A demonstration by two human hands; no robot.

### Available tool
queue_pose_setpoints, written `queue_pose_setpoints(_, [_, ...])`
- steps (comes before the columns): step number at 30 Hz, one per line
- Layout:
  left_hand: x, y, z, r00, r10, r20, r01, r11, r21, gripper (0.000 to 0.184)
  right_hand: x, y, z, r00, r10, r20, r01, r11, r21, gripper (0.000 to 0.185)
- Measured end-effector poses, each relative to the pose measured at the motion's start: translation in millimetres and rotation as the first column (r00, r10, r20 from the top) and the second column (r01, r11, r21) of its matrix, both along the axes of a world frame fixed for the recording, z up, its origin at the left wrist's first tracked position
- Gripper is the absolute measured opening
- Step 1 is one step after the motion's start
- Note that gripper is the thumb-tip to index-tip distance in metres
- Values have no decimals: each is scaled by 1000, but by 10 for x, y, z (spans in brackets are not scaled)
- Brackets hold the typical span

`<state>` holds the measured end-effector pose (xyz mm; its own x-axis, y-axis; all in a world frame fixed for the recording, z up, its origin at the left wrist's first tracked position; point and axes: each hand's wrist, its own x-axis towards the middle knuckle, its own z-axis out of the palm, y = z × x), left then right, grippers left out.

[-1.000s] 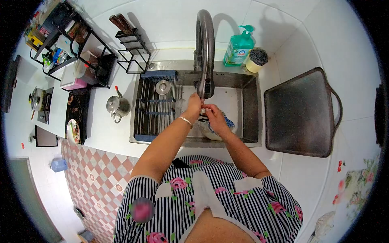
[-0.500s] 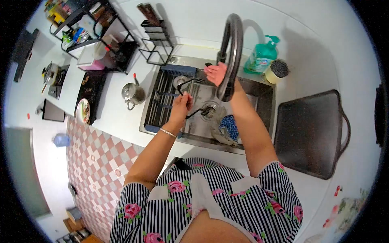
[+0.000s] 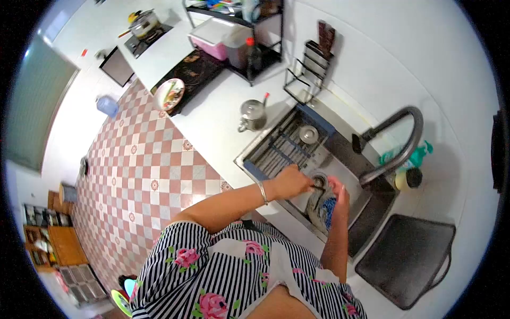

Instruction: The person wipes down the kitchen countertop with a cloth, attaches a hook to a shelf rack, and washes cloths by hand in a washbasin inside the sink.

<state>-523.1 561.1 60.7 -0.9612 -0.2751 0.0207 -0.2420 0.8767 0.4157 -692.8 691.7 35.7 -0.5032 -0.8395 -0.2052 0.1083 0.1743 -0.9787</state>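
Over the sink, my left hand, with a bracelet at the wrist, is closed on a thin black wire rack. Most of the rack is hidden behind my fingers. My right hand is held up just beside it, fingers stretched, with nothing seen in it. Below the hands a blue patterned cloth lies in the basin near the drain. The dark faucet arches over the right part of the sink.
A roll-up drying rack with a small metal lid covers the sink's left part. Nearby stand a metal teapot, a knife holder, a green soap bottle, a scrubber and a dark tray.
My view has turned left, so the sink sits further right. My right hand has come down from by the faucet to beside the left hand. The wire rack stays in my left hand.
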Motion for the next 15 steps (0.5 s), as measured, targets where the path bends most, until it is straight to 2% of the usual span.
queue_pose_setpoints(3, [334, -85, 129, 993, -90, 75, 92, 996, -21, 29, 425, -56, 274, 939, 340, -56, -342, 939, -39, 39])
queue_pose_setpoints(6, [849, -139, 416, 979, -67, 191, 72, 997, -17, 29, 959, -251, 738, 798, 550, -246, -511, 834, 209, 32])
queue_pose_setpoints(9, [1781, -384, 935, 975, 135, 177, -153, 984, 95, 28, 1689, -632, 1174, 642, 568, -515, -591, 794, 140, 28])
queue_pose_setpoints(10, [2222, -510, 1034, 971, 231, 56, -237, 963, 125, 28, 1898, -749, 1246, 612, 534, -584, -603, 793, 93, 30])
queue_pose_setpoints(11, [2731, -658, 1161, 945, 321, -57, -308, 937, 167, 28, 2096, -869, 1251, 647, 551, -527, -624, 780, 49, 30])
queue_pose_setpoints(12, [3253, -725, 1523, 899, 431, -72, -415, 895, 165, 29, 2296, -980, 1246, 681, 565, -466, -638, 770, 1, 30])
queue_pose_setpoints(13, [3807, -778, 1690, 803, 590, -84, -555, 791, 258, 30, 2496, -1109, 1239, 711, 575, -405, -645, 763, -50, 30])
queue_pose_setpoints(14, [4321, -751, 1910, 530, 839, 121, -710, 361, 605, 32, 2721, -1251, 1241, 712, 624, -321, -671, 740, -51, 31])
queue_pose_setpoints(15, [5042, -819, 1590, 479, 877, -48, -571, 352, 742, 27, 2955, -1402, 1205, 676, 668, -311, -706, 708, -13, 31])
